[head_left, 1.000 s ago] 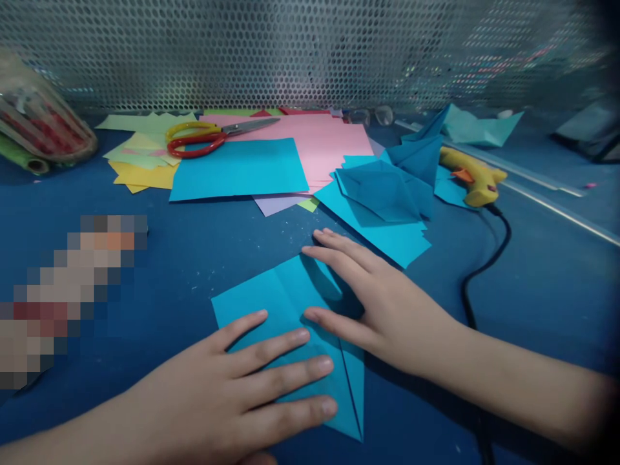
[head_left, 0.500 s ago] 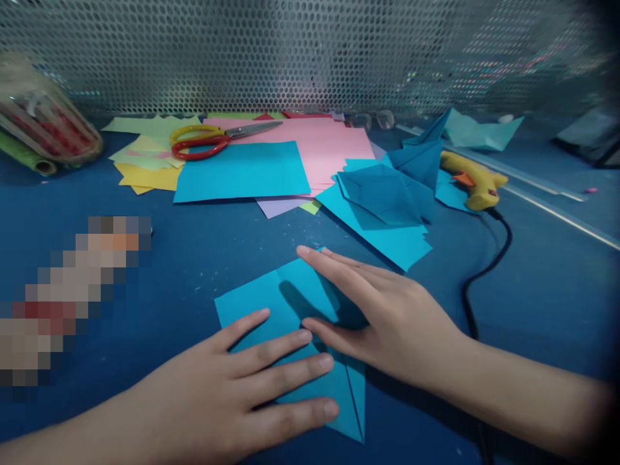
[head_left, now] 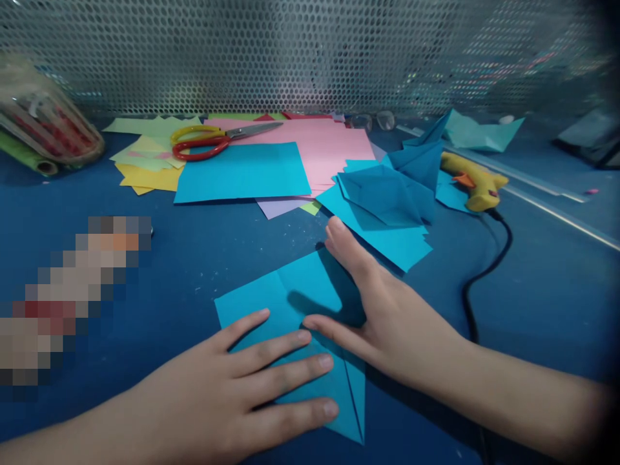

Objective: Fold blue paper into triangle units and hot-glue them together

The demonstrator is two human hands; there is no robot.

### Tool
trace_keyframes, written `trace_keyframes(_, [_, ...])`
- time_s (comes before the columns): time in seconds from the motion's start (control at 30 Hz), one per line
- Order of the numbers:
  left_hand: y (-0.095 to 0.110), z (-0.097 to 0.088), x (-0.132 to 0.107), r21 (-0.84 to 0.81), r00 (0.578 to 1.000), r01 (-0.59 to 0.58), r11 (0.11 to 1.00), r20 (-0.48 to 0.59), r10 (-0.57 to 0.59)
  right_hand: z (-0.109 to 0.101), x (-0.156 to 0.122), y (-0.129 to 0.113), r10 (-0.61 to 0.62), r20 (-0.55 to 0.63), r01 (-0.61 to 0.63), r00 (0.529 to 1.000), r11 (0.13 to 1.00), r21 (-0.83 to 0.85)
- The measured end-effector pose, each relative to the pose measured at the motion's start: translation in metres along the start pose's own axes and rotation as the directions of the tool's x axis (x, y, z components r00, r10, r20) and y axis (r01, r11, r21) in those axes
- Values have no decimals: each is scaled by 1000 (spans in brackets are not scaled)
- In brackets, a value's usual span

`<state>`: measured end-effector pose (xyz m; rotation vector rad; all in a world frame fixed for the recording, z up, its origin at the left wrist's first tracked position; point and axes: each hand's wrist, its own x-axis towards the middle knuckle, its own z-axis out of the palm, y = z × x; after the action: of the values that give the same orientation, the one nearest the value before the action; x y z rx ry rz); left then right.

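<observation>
Broad blue surface (head_left: 179, 258) filling the view here, a perforated metal panel (head_left: 242, 58) running across behind it, and pink paper (head_left: 334, 148) spread out near the panel's foot. Now to the near side, where the creased blue sheet (head_left: 261, 290) lies at an angle on the surface, squarely between the person's two hands. The left hand (head_left: 227, 394) is palm down with fingers fanned wide, flat across the sheet's lower-left part, its fingertips reaching over toward the narrow folded flap on the right. And the right hand (head_left: 382, 316) is up on its edge at the sheet's right side, thumb spread well away from the fingers; the thumb points in over the paper, though whether it touches is hard to tell, while the fingertips reach past the top corner. Farther off, red-and-yellow-handled scissors (head_left: 208, 145) lie on the papers.
</observation>
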<state>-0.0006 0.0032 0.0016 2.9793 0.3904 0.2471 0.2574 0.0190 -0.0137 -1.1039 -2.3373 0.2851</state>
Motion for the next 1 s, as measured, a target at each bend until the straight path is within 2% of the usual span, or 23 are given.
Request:
trace_keyframes(0.27, [1,8,-3,22,998,32,999,-60,-30,0,-1,0,30,1,-29,1000,988,149])
trace_keyframes(0.37, [7,12,-8,40,994,110,993,-19,-109,-1,-3,4,66,-29,-60,997,982,180])
trace_keyframes(0.5, [14,14,-11,108,984,173,979,32,-177,-3,1,8,184,-94,-154,978,952,265])
trace_keyframes(0.6, [11,17,-11,88,990,122,989,57,-127,-2,4,9,316,-83,-256,945,875,411])
trace_keyframes(0.67, [7,18,-11,46,992,90,995,84,-93,0,5,9,362,-71,-293,930,843,452])
trace_keyframes(0.73, [6,18,-10,13,992,87,996,92,-88,0,5,8,336,-76,-278,939,868,411])
trace_keyframes(0.87, [12,13,-9,23,979,159,987,130,-160,-1,4,2,110,-29,-103,993,976,193])
trace_keyframes(1.0, [16,7,-7,33,981,170,985,92,-173,-4,6,-1,13,19,-14,1000,999,52])
